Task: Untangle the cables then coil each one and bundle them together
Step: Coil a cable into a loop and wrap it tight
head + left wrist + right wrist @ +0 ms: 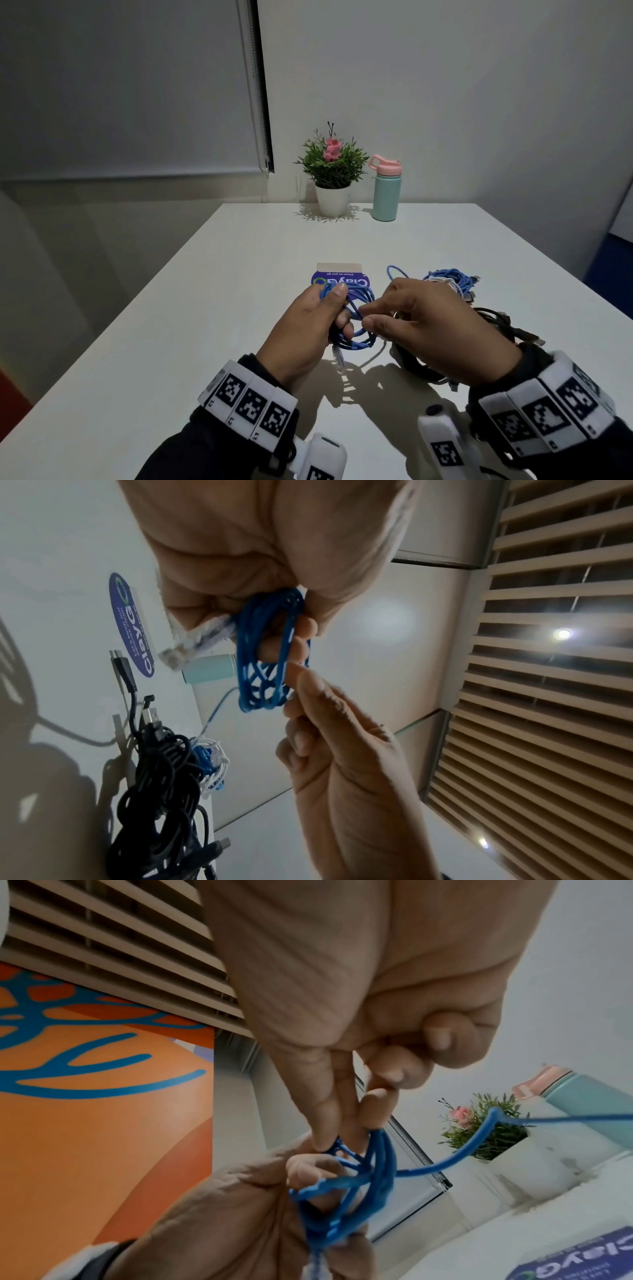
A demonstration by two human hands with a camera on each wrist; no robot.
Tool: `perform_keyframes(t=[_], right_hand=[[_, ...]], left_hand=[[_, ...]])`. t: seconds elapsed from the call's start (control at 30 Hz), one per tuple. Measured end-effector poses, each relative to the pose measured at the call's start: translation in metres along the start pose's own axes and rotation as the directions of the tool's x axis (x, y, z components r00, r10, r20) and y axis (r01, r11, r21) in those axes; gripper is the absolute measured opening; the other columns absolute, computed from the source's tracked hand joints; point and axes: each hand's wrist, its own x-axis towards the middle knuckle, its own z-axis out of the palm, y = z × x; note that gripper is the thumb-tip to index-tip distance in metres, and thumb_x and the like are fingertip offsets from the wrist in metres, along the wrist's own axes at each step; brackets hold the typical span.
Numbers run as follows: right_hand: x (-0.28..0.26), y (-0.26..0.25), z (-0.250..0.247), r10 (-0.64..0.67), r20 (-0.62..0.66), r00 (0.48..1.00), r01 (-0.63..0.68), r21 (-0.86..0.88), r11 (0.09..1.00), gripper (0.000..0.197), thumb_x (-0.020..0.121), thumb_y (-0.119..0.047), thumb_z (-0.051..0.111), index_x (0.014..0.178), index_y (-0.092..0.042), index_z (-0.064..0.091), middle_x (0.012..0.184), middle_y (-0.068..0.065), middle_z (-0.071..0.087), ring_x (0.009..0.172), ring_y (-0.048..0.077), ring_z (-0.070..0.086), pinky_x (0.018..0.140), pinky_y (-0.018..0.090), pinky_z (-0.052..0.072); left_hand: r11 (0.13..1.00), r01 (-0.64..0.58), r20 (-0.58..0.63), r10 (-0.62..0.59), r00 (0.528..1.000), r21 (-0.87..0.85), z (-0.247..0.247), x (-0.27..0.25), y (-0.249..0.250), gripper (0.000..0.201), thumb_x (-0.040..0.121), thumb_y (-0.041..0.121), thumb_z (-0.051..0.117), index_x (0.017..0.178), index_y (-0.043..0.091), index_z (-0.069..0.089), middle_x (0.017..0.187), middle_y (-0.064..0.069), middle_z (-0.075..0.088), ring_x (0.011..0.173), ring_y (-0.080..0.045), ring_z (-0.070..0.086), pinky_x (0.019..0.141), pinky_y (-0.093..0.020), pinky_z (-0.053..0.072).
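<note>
Left hand [308, 329] grips thin blue braided cable coil [356, 318] above white counter [205, 308], loops upright. Right hand [421, 329] pinches its free strand, which trails right toward tangled blue-white cables [448, 279]; black cable heap [161, 791] nearer.

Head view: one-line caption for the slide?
Left hand grips a blue cable coil while the right hand pinches a strand.

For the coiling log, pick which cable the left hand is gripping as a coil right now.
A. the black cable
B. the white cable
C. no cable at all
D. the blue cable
D: the left hand grips the blue cable as a coil of loops while the right hand pinches a strand of it; the black cables lie on the table.
</note>
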Motion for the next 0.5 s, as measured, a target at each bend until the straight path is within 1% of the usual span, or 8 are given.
perform_keyframes(t=[0.07, 0.13, 0.2, 0.27, 0.33, 0.4, 0.43, 0.5], right_hand=[[0.001, 0.005, 0.003, 0.0, 0.01, 1.0, 0.001, -0.024, 1.0, 0.018, 0.085, -0.033, 0.074, 0.103, -0.033, 0.077, 0.08, -0.011, 0.056, 0.08, -0.006, 0.054, 0.066, 0.009, 0.035], [0.002, 0.007, 0.008, -0.031, -0.028, 0.999, 0.03, -0.041, 0.999, 0.023, 0.084, -0.026, 0.076, 0.107, -0.03, 0.076, 0.082, -0.014, 0.051, 0.078, -0.008, 0.051, 0.066, 0.007, 0.033], [0.002, 0.007, 0.01, -0.083, -0.138, 0.987, 0.079, -0.037, 0.996, 0.022, 0.082, -0.016, 0.078, 0.102, -0.025, 0.078, 0.084, -0.011, 0.05, 0.076, -0.006, 0.05, 0.066, 0.007, 0.033], [0.003, 0.007, 0.009, -0.143, -0.214, 0.966, 0.139, -0.035, 0.99, 0.022, 0.08, -0.008, 0.078, 0.095, -0.025, 0.078, 0.084, -0.008, 0.05, 0.074, -0.003, 0.05, 0.065, 0.008, 0.034], [0.003, 0.009, 0.01, -0.171, -0.194, 0.966, 0.163, -0.056, 0.985, 0.023, 0.081, -0.01, 0.078, 0.093, -0.029, 0.078, 0.083, -0.01, 0.049, 0.073, -0.002, 0.049, 0.064, 0.008, 0.033], [0.004, 0.011, 0.012, -0.161, -0.154, 0.975, 0.146, -0.107, 0.984, 0.021, 0.082, -0.018, 0.078, 0.098, -0.032, 0.078, 0.081, -0.013, 0.045, 0.072, -0.004, 0.048, 0.062, 0.006, 0.03], [0.004, 0.011, 0.013, -0.15, -0.144, 0.978, 0.13, -0.137, 0.982, 0.021, 0.083, -0.021, 0.078, 0.101, -0.032, 0.077, 0.08, -0.013, 0.045, 0.071, -0.003, 0.047, 0.062, 0.007, 0.029], [0.005, 0.012, 0.013, -0.154, -0.133, 0.979, 0.127, -0.188, 0.974, 0.027, 0.084, -0.021, 0.077, 0.108, -0.032, 0.076, 0.081, -0.009, 0.045, 0.071, 0.002, 0.045, 0.062, 0.015, 0.03]], left_hand=[[0.998, 0.027, 0.02, -0.026, 0.999, -0.049, 0.001, -0.002, 0.002, 0.028, 0.106, 0.025, 0.043, 0.084, 0.01, 0.05, 0.064, 0.002, 0.058, 0.064, -0.017, 0.057, 0.072, -0.035, 0.048], [0.988, 0.046, 0.045, -0.04, 0.998, -0.148, -0.001, -0.003, 0.005, 0.025, 0.106, 0.02, 0.042, 0.09, 0.006, 0.055, 0.068, -0.001, 0.062, 0.067, -0.018, 0.06, 0.073, -0.032, 0.052], [0.975, 0.046, 0.064, -0.032, 0.997, -0.219, -0.001, -0.003, 0.009, 0.025, 0.106, 0.018, 0.041, 0.102, 0.001, 0.059, 0.072, -0.003, 0.066, 0.072, -0.018, 0.065, 0.074, -0.029, 0.057], [0.977, 0.02, 0.049, -0.01, 0.999, -0.21, 0.0, -0.002, 0.01, 0.026, 0.106, 0.018, 0.04, 0.103, 0.0, 0.057, 0.072, -0.003, 0.067, 0.072, -0.016, 0.066, 0.077, -0.029, 0.057], [0.987, -0.003, 0.013, 0.006, 1.0, -0.161, 0.003, -0.002, 0.008, 0.025, 0.107, 0.019, 0.039, 0.097, 0.0, 0.053, 0.068, -0.001, 0.065, 0.068, -0.013, 0.064, 0.078, -0.03, 0.055], [0.989, -0.002, -0.019, -0.001, 1.0, -0.145, 0.005, -0.002, 0.006, 0.023, 0.107, 0.02, 0.04, 0.094, 0.003, 0.049, 0.065, 0.0, 0.061, 0.065, -0.014, 0.062, 0.074, -0.029, 0.053], [0.989, 0.003, -0.03, -0.007, 1.0, -0.145, 0.005, -0.002, 0.006, 0.023, 0.107, 0.02, 0.04, 0.094, 0.004, 0.048, 0.063, 0.001, 0.059, 0.064, -0.014, 0.062, 0.071, -0.028, 0.052], [0.99, 0.011, -0.044, -0.017, 0.999, -0.143, 0.006, -0.002, 0.005, 0.022, 0.107, 0.022, 0.042, 0.096, 0.004, 0.049, 0.06, 0.003, 0.056, 0.062, -0.014, 0.061, 0.069, -0.027, 0.052]])
